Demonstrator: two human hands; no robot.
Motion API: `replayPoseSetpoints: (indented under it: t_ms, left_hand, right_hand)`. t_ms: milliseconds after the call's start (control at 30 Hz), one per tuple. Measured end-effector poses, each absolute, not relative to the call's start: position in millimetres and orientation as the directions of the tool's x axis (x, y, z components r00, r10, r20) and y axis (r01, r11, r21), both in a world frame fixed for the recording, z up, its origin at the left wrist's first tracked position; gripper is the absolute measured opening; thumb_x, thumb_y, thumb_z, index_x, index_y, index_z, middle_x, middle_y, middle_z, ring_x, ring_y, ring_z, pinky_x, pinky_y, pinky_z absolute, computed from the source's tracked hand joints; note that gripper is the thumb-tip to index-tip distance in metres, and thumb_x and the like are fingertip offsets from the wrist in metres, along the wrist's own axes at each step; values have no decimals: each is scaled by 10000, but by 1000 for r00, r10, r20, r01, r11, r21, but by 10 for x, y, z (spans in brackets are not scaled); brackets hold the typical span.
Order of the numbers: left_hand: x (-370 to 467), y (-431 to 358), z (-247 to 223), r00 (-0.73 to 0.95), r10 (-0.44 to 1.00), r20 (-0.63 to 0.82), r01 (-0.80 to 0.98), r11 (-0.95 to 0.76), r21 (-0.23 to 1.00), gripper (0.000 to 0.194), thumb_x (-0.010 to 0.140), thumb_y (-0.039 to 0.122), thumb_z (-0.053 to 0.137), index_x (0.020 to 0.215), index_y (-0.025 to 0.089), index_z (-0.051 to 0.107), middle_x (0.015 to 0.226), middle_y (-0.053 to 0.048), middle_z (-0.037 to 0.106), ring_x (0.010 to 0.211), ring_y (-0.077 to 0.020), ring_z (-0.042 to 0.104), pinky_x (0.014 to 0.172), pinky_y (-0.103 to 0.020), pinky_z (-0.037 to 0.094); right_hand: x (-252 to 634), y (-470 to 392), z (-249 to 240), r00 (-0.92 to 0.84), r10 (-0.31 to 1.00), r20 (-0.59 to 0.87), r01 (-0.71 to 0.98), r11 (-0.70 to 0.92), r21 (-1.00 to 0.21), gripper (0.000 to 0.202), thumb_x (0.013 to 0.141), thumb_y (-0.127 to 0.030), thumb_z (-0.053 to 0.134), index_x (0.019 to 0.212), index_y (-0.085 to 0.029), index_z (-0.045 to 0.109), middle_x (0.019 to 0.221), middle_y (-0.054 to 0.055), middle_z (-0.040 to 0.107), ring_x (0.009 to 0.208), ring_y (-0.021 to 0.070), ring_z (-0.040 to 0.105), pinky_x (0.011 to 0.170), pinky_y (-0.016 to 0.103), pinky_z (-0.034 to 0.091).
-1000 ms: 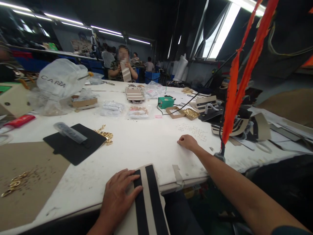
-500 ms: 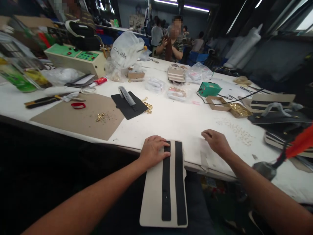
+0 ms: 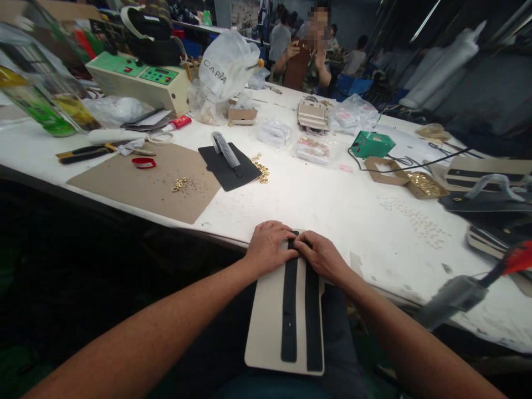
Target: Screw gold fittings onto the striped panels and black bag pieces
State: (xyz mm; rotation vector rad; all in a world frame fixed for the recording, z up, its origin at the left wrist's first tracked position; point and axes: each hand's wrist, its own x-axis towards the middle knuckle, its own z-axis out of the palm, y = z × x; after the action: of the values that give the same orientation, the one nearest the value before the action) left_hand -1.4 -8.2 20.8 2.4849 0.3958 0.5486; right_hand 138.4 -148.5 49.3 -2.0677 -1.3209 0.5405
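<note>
A beige panel (image 3: pixel 270 321) with two black straps (image 3: pixel 290 310) lies across the table's front edge and my lap. My left hand (image 3: pixel 272 246) rests on the panel's far end, fingers spread over its left side and the left strap's top. Against it, my right hand (image 3: pixel 320 252) has its fingers pressed together at that same strap's upper end; anything between those fingertips is too small or hidden to make out. A small dark hole shows low on the left strap.
Beyond my hands, a black piece (image 3: pixel 230 169) carries a wrapped handle (image 3: pixel 225 151), beside gold fittings (image 3: pixel 262 172). Pliers (image 3: pixel 87 152) lie left on brown board (image 3: pixel 158 199). Right are small rings (image 3: pixel 419 221), a box of gold parts (image 3: pixel 426 184) and a grey tool (image 3: pixel 453 299). A person sits across.
My right hand has moved left from above the table onto the strap's upper end, beside my left hand. The view has shifted a little. The person across has raised both hands.
</note>
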Motion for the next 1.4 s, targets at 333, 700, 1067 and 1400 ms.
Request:
replayPoseSetpoints:
  t_ms: [333, 700, 1067, 1400]
  left_hand:
    - [-9, -85, 206, 869, 399, 291, 172, -797, 578, 337, 829, 438, 844, 1125, 297, 769, 1303, -10, 750, 1296, -286, 583, 1127, -481, 392]
    - [-6, -73, 254, 867, 389, 310, 171, -818, 550, 332, 789, 403, 890, 1093, 313, 791, 1268, 5, 773, 1264, -274, 625, 1118, -471, 431]
    - [67, 19, 207, 866, 327, 379, 96, -852, 515, 287, 832, 407, 852, 1093, 297, 804, 1250, -9, 778, 1235, -294, 646, 1107, -511, 470]
    - [24, -35, 227, 870, 340, 357, 129, -856, 501, 311, 824, 395, 866, 1114, 300, 805, 1281, -2, 774, 1264, -304, 637, 1114, -528, 465]
  right_hand:
    - [1332, -1444, 441, 541, 841, 8, 601, -380, -703, 141, 912, -362, 630, 877, -243, 697, 854, -2, 718, 805, 198, 643, 772, 313, 443]
    - [1341, -1419, 512, 540, 841, 14, 550, -340, -763, 256, 947, -396, 598, 785, -223, 695, 740, -8, 692, 726, 189, 621, 684, 303, 411]
    - [1156, -3020, 713, 830, 164, 533, 540, -472, -696, 269, 936, -456, 708, 1056, -217, 687, 1005, 52, 696, 818, 215, 668, 812, 370, 529]
    - [1995, -3871, 282, 985, -69, 161, 49, -772, -633, 698, 708, -719, 691, 1083, -132, 748, 1053, 180, 740, 1042, 413, 667, 1013, 588, 474]
